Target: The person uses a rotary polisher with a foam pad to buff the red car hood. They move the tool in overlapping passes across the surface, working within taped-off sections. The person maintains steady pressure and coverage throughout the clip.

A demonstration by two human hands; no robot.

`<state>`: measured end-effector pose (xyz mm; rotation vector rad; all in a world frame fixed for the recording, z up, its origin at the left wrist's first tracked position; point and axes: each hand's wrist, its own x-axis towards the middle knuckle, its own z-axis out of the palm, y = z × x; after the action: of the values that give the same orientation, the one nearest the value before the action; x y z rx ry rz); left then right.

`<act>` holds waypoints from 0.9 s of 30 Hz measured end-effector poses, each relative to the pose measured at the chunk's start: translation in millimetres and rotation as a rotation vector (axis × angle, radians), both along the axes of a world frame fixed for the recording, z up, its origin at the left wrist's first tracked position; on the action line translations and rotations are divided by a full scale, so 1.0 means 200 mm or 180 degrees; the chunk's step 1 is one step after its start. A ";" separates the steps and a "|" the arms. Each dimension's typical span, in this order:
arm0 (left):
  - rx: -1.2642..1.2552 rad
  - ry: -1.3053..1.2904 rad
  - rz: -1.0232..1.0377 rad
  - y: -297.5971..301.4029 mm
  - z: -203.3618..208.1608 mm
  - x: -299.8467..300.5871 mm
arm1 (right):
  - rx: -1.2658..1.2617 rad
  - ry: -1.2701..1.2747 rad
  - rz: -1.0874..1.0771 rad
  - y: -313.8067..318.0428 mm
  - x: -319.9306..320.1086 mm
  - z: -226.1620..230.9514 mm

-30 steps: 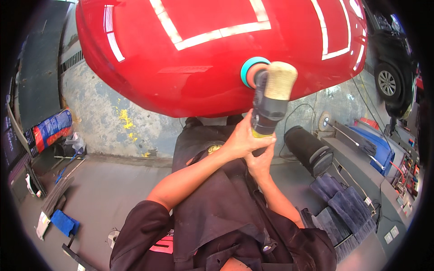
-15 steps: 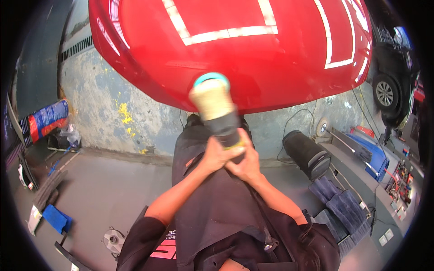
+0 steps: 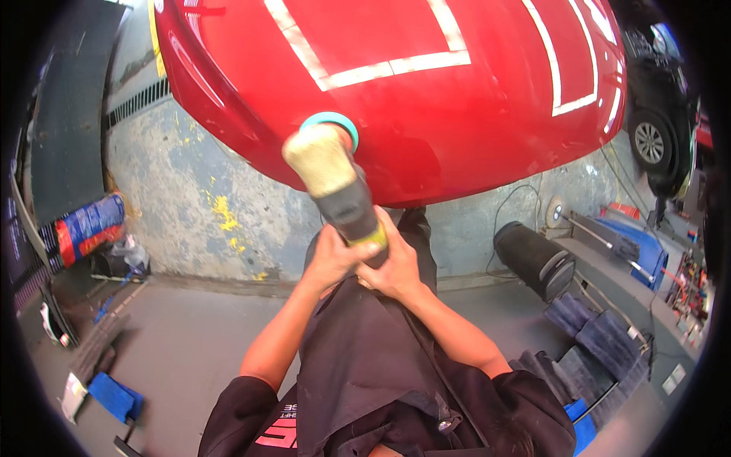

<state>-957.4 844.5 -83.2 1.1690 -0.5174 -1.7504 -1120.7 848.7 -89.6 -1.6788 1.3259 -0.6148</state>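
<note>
Both my hands are wrapped round the dark rear body of a polisher [image 3: 346, 209], my left hand [image 3: 329, 260] on its left side and my right hand [image 3: 397, 263] on its right. A fuzzy cream cover wraps the machine's front. The teal pad [image 3: 335, 119] under its head meets the glossy red car panel [image 3: 457, 114] near the panel's rounded near edge. My fingers close around the body, partly hidden beneath it. Bright strip lights reflect off the paint.
A black cylindrical speaker-like case [image 3: 533, 259] stands to the right, with a cable near it. Beyond are dark folded mats [image 3: 601, 339], a blue bin-like object [image 3: 636, 247] and a black car [image 3: 655, 114]. A blue-and-red bag [image 3: 90, 227] lies at the left.
The polisher has shifted left along the red panel, with both hands still on it, and tilts further left. The view has shifted slightly too.
</note>
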 end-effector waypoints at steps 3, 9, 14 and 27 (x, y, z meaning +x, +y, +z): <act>-0.0090 0.0119 0.0249 -0.12 0.06 0.13 | 0.0504 -0.0167 -0.0205 -0.11 0.19 0.10; -0.0382 -0.0323 -0.0831 0.01 -0.06 -0.07 | 0.0556 -0.0452 -0.0982 0.16 0.03 0.12; -0.0295 -0.0293 -0.0704 -0.11 -0.06 0.05 | 0.0432 -0.0521 -0.0755 0.00 0.15 0.13; -0.0202 -0.0482 -0.0764 -0.33 0.06 0.22 | 0.0790 -0.0711 -0.0821 -0.16 0.31 0.23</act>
<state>-914.3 779.5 -70.9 1.2412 -0.8275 -1.8398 -1059.1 816.2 -44.5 -1.2137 1.4020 -0.7312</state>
